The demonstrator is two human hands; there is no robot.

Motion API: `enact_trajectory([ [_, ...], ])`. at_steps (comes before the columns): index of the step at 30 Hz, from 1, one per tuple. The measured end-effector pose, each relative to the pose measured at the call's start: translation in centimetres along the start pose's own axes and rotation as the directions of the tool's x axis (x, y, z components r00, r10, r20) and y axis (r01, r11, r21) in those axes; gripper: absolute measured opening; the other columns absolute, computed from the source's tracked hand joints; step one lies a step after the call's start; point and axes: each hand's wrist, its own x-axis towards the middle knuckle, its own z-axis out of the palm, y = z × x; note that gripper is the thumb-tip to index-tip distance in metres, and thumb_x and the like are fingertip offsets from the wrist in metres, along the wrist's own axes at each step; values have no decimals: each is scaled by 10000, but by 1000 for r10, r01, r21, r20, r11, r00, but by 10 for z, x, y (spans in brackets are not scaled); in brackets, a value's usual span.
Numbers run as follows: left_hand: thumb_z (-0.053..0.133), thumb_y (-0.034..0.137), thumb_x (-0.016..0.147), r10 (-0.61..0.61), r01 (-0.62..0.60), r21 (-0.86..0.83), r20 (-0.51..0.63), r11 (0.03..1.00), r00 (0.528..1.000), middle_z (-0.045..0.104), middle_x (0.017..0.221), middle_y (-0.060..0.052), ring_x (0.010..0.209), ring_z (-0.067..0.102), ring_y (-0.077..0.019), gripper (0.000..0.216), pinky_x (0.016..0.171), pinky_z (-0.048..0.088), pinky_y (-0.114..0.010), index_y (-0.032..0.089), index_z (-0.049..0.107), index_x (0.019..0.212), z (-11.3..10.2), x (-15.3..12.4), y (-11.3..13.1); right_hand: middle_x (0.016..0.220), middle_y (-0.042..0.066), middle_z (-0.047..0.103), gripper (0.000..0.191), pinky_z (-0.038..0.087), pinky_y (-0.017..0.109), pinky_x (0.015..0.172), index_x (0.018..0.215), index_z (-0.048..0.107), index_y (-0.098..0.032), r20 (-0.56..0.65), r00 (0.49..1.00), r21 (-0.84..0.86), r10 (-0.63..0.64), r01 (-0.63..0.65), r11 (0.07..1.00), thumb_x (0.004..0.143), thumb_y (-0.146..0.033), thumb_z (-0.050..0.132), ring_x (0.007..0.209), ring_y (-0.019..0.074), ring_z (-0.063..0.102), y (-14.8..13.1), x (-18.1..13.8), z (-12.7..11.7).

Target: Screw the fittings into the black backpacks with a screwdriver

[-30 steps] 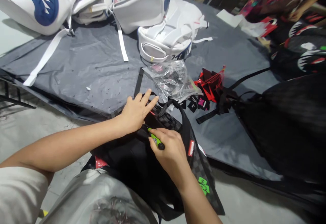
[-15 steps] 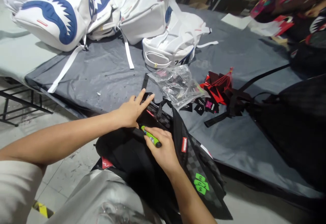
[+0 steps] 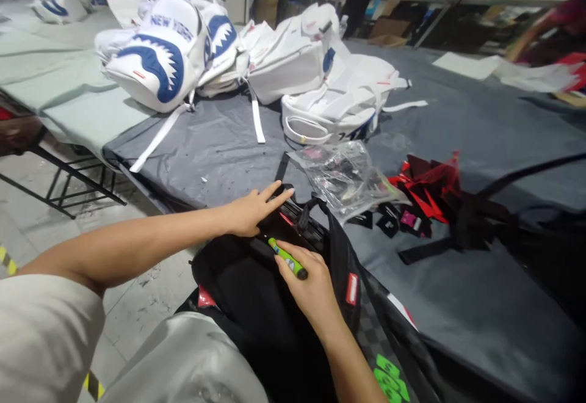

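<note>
A black backpack (image 3: 242, 293) leans between my body and the table edge, with a checkered panel, a small red label (image 3: 351, 288) and green lettering (image 3: 390, 378) on its right part. My left hand (image 3: 249, 212) rests on the bag's top with its fingers stretched out. In my right hand (image 3: 309, 278) is a green marker pen (image 3: 286, 257), its dark end toward me and its other end pointing at the bag's fabric near my left thumb. The pen's very tip is hard to make out against the black cloth.
White backpacks (image 3: 293, 67) with blue shark-mouth patches stand along the grey-covered table (image 3: 458, 134). Nearer lie a clear plastic bag (image 3: 345, 177), black tags (image 3: 389, 223) and red tags (image 3: 423, 198). Black straps (image 3: 425, 249) lie at right. A person's arm (image 3: 531, 39) shows at far right.
My view has swung left and up, so everything sits lower and further right. The marker pen has drawn slightly away from my left thumb. My left hand remains on the backpack.
</note>
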Motion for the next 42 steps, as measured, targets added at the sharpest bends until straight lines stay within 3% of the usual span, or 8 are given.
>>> enact_trajectory([
  [3, 707, 238, 739, -220, 219, -85, -2, 972, 976, -169, 1565, -197, 1256, 475, -345, 1229, 885, 497, -373, 275, -248, 1512, 2, -11, -1, 1056, -7, 691, 238, 457, 325, 844, 1110, 686, -233, 28, 998, -9, -48, 48, 999, 885, -256, 611, 942, 154, 649, 4, 2, 3],
  [5, 664, 247, 779, -319, 326, -95, 82, 941, 944, 61, 1565, -222, 1161, 555, -340, 1190, 829, 513, -387, 286, -289, 1491, 2, -17, 0, 1061, -10, 690, 240, 454, 322, 845, 1115, 682, -234, 47, 997, -1, -67, 68, 998, 887, -254, 609, 949, 150, 646, 4, 3, 6],
  [7, 614, 216, 800, -329, 343, -69, 156, 937, 931, 335, 1444, -199, 1019, 622, -318, 1156, 763, 518, -382, 295, -326, 1469, 1, -20, -1, 1069, -6, 687, 242, 448, 325, 852, 1118, 682, -232, 64, 996, 5, -68, 68, 998, 889, -256, 606, 959, 151, 642, 3, 4, 9],
  [10, 607, 197, 792, -248, 261, -62, 160, 963, 955, 462, 1279, -163, 956, 629, -299, 1165, 751, 502, -354, 249, -349, 1456, 0, -19, -9, 1069, 4, 687, 244, 444, 336, 846, 1114, 687, -229, 65, 997, 4, -50, 50, 999, 886, -271, 610, 958, 160, 641, 0, 6, 10],
  [24, 624, 202, 797, -142, 194, -174, 274, 965, 951, 401, 1338, -179, 979, 612, -257, 1167, 759, 493, -303, 241, -332, 1466, -4, -9, -23, 961, -32, 700, 212, 422, 322, 805, 1064, 687, -253, 100, 991, -96, -92, 101, 990, 861, -287, 634, 836, 149, 653, -18, 24, 26],
  [31, 614, 215, 817, -121, 170, -182, 252, 968, 960, 423, 1315, -171, 973, 612, -266, 1136, 773, 492, -320, 238, -312, 1476, -3, -10, -26, 873, -40, 685, 189, 431, 326, 759, 967, 660, -238, 0, 999, -60, 35, -35, 998, 834, -370, 680, 738, 153, 601, -29, 21, 24],
  [38, 605, 188, 821, -124, 178, -174, 284, 968, 951, 414, 1329, -167, 1030, 600, -280, 1131, 803, 483, -325, 241, -319, 1471, -7, -9, -26, 1095, -37, 685, 305, 505, 313, 865, 1151, 679, -271, 277, 960, 60, 41, -59, 996, 847, -281, 656, 990, 154, 653, -24, 24, -11],
  [42, 604, 190, 825, -126, 186, -179, 300, 966, 945, 422, 1313, -154, 1013, 607, -282, 1127, 791, 484, -334, 252, -318, 1472, -7, -7, -26, 1128, -6, 676, 274, 524, 299, 883, 1111, 692, -213, 256, 963, 21, -83, 80, 997, 884, -156, 548, 1038, 147, 647, -19, 27, -9],
])
